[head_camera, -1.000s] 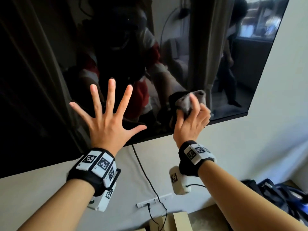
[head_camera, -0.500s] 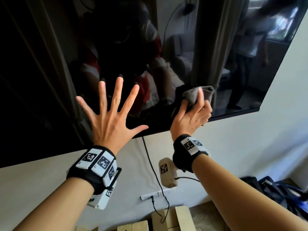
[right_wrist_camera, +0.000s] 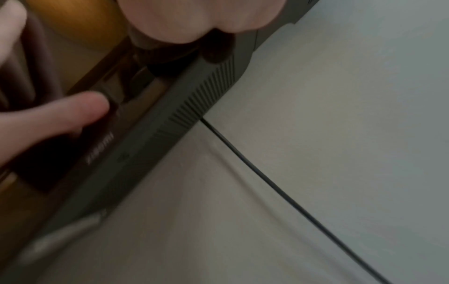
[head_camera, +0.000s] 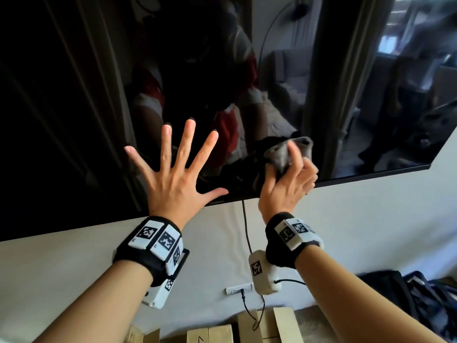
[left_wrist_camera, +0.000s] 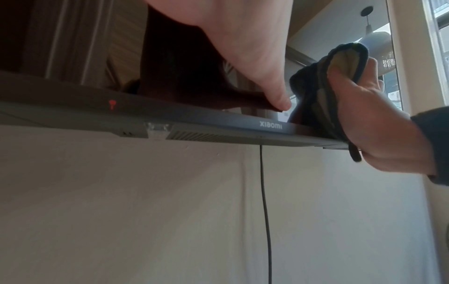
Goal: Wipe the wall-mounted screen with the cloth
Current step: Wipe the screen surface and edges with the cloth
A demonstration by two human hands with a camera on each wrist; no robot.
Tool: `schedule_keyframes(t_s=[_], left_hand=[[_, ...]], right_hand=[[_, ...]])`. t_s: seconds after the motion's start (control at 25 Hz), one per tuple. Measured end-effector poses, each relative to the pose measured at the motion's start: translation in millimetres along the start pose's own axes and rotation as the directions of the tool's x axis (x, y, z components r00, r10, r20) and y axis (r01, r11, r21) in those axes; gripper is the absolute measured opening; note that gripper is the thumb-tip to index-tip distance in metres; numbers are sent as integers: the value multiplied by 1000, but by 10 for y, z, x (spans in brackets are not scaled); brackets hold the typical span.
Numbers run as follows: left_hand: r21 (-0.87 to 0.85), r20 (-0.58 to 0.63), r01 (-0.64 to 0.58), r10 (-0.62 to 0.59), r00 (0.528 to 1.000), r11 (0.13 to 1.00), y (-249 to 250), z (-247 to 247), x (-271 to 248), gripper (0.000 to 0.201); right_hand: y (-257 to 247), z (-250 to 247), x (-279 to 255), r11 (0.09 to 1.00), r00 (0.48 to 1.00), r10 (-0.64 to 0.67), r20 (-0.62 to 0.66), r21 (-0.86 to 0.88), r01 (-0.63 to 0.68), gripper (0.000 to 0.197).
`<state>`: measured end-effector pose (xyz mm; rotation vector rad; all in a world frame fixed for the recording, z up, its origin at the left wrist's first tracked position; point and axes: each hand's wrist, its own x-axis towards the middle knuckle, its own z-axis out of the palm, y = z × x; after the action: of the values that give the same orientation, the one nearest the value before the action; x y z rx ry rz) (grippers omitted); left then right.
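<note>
A big black wall-mounted screen [head_camera: 74,95] fills the upper part of the head view and mirrors the room. My left hand [head_camera: 173,169] lies flat on the glass near its lower edge, fingers spread wide. To its right, my right hand [head_camera: 289,179] grips a bunched grey cloth [head_camera: 284,154] and presses it on the glass just above the bottom bezel. In the left wrist view the cloth [left_wrist_camera: 316,92] looks dark with a yellowish inner side, held by the right hand [left_wrist_camera: 371,123] over the bezel [left_wrist_camera: 194,117]. The right wrist view is blurred; it shows the bezel [right_wrist_camera: 145,144].
A black cable [head_camera: 246,233] hangs from the screen's underside down the white wall [head_camera: 358,219] to a white power strip [head_camera: 238,289]. Cardboard boxes [head_camera: 272,323] stand on the floor below. Dark bags [head_camera: 408,293] lie at the lower right.
The right hand with the cloth has slid a little left along the screen's lower edge, closer to the left hand. The left hand stays flat on the glass.
</note>
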<state>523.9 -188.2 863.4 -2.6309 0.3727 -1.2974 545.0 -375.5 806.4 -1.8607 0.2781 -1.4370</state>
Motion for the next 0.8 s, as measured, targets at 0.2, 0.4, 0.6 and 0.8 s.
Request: schedule_keyframes(t_s=[0.2, 0.4, 0.6, 0.8], left_hand=[[-67, -11, -28, 27, 1000, 997, -23, -32, 0, 114], [-41, -60, -19, 17, 998, 999, -539, -71, -197, 116], [-6, 35, 160, -160, 986, 987, -1379, -95, -493, 125], [5, 70, 147, -147, 987, 989, -1500, 8, -570, 122]], right_hand=[[-358, 147, -379, 998, 997, -56, 49, -10, 57, 50], [-576, 280, -246, 994, 990, 112, -83, 14, -111, 47], [-968, 459, -888, 981, 969, -196, 149, 25, 194, 52], [-1207, 579, -744, 999, 999, -34, 38, 12, 34, 53]])
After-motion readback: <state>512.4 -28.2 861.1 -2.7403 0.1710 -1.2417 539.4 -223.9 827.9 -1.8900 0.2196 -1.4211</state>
